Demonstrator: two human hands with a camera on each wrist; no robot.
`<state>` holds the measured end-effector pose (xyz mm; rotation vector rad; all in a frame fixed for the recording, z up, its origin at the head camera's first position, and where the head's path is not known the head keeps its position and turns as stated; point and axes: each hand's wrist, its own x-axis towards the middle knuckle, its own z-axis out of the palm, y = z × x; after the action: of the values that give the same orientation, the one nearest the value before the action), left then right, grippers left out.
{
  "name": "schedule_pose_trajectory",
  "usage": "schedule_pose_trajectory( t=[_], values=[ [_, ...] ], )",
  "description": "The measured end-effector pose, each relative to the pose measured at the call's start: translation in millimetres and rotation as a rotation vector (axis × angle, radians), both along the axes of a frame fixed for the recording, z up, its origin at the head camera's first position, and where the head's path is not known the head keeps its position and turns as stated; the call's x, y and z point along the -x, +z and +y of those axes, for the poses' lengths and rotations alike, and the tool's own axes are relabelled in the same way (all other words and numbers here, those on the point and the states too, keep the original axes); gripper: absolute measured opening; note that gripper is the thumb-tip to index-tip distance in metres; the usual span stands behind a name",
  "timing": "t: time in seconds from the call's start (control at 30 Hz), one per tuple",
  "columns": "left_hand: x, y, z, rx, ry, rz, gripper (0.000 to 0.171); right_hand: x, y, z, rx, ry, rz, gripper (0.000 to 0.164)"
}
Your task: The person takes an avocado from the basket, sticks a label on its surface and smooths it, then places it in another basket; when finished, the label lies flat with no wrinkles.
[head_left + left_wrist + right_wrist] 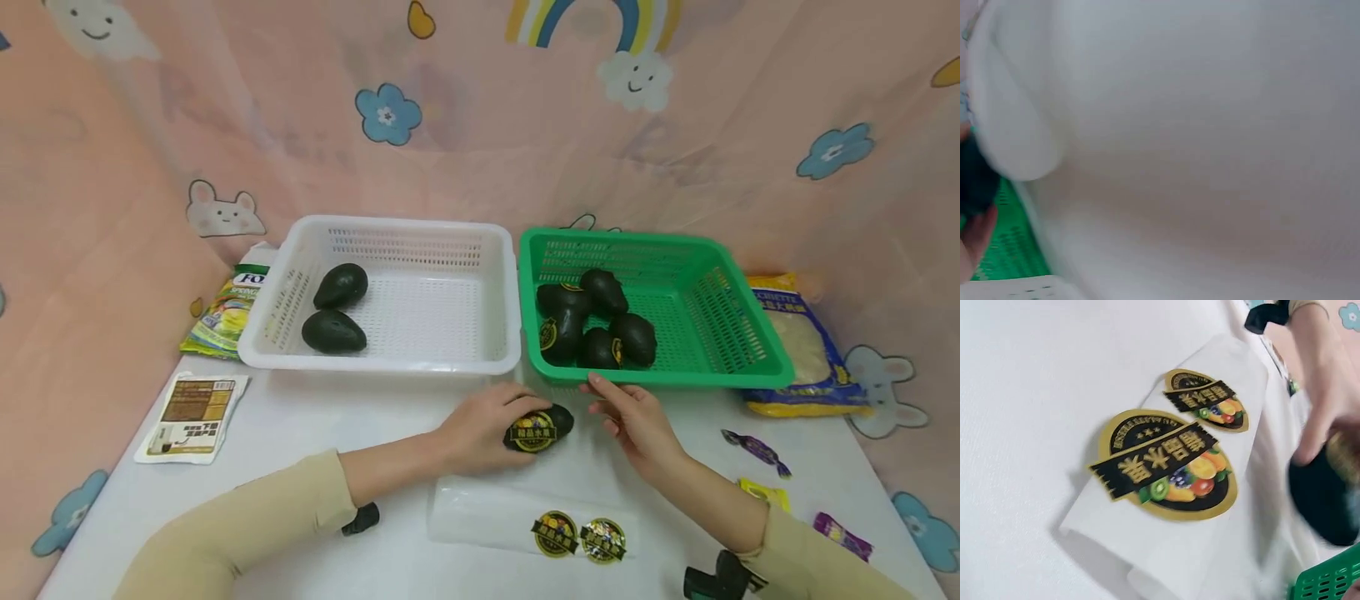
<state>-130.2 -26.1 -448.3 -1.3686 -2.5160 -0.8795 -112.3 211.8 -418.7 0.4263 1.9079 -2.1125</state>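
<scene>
My left hand (pixel 487 429) grips a dark avocado (pixel 562 421) that bears a black-and-gold round sticker (pixel 534 433). The fruit is just in front of the two baskets. Beside it on the right, my right hand (pixel 637 425) holds nothing, its fingers loosely bent and the index fingertip near the green basket's front rim. A white backing sheet (pixel 480 508) with two more round fruit stickers (pixel 1166 465) lies below the hands. In the left wrist view the avocado (pixel 975 178) shows only at the left edge, blurred.
A white basket (pixel 382 363) holds two avocados (pixel 333 332). The green basket (pixel 720 379) holds several avocados, some with stickers. Snack bags (pixel 225 308) and a white pouch (pixel 191 417) lie on the left. A blue-yellow bag (pixel 806 350) and wrapped candies (pixel 757 450) lie on the right.
</scene>
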Motion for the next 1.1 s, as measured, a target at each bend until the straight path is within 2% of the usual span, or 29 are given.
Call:
schedule_pose_trajectory(
  t=[0.07,0.13,0.17,0.23,0.3,0.33,0.4,0.5,0.57,0.6,0.67,0.73,0.77,0.8,0.83,0.9,0.93,1.0,1.03,1.1],
  values=[
    [2.9,16.8,6.2,-0.066,-0.101,0.027,0.063,1.9,0.4,1.6,0.013,-0.017,-0.013,0.020],
    [11.0,40.5,14.1,-0.103,-0.144,0.017,0.065,2.2,0.3,2.9,0.007,-0.017,-0.012,0.018],
    [17.8,53.5,18.8,-0.100,-0.137,0.004,0.065,2.5,0.0,3.4,0.003,-0.017,-0.011,0.018],
    [36.7,76.5,29.7,-0.050,-0.083,-0.032,0.064,3.1,0.0,4.3,-0.003,-0.013,-0.005,0.019],
    [58.2,91.4,41.2,0.063,0.001,-0.070,0.064,4.1,0.1,5.1,0.001,-0.005,-0.002,0.019],
    [68.6,95.4,46.7,0.125,0.028,-0.085,0.065,4.8,0.1,5.3,-0.003,0.003,-0.005,0.020],
    [85.5,95.6,56.9,0.248,0.073,-0.108,0.070,5.1,-0.8,5.3,-0.019,0.008,-0.010,0.025],
    [95.9,88.4,65.4,0.358,0.098,-0.093,0.085,4.0,-2.7,4.8,-0.038,0.007,-0.017,0.030],
    [92.5,83.8,65.1,0.358,0.095,-0.049,0.092,2.6,-3.8,4.9,-0.041,0.008,-0.016,0.032],
    [87.8,83.1,63.7,0.325,0.088,-0.029,0.092,1.8,-4.0,5.3,-0.036,0.007,-0.013,0.032],
    [74.6,81.6,54.1,0.208,0.068,-0.012,0.085,2.7,-4.2,3.7,-0.027,0.016,-0.005,0.033],
    [57.2,78.1,41.1,0.050,0.009,-0.070,0.067,3.0,-4.1,2.3,-0.025,0.014,-0.006,0.036],
    [46.8,74.0,33.1,-0.030,-0.028,-0.129,0.057,2.9,-4.2,1.4,-0.028,0.017,-0.009,0.038],
    [36.2,68.8,23.9,-0.095,-0.061,-0.219,0.047,2.4,-3.7,0.3,-0.034,0.027,-0.013,0.039],
    [25.6,61.6,13.2,-0.147,-0.086,-0.324,0.038,1.5,-3.2,-1.1,-0.047,0.048,-0.021,0.040],
    [6.4,43.5,-10.7,-0.244,-0.105,-0.584,0.030,-1.7,-0.8,-5.1,-0.086,0.141,-0.037,0.041],
    [-1.8,33.8,-23.5,-0.291,-0.076,-0.717,0.029,-3.2,1.4,-7.6,-0.109,0.213,-0.041,0.041],
    [-13.7,17.4,-49.3,-0.397,0.052,-0.944,0.034,-4.5,9.6,-15.0,-0.166,0.400,-0.006,0.038],
    [-16.9,10.6,-61.1,-0.472,0.131,-1.028,0.038,-3.6,16.5,-19.8,-0.193,0.502,0.032,0.036],
    [-19.1,2.3,-81.2,-0.643,0.286,-1.111,0.044,4.4,36.2,-33.4,-0.246,0.697,0.164,0.030]
  ],
)
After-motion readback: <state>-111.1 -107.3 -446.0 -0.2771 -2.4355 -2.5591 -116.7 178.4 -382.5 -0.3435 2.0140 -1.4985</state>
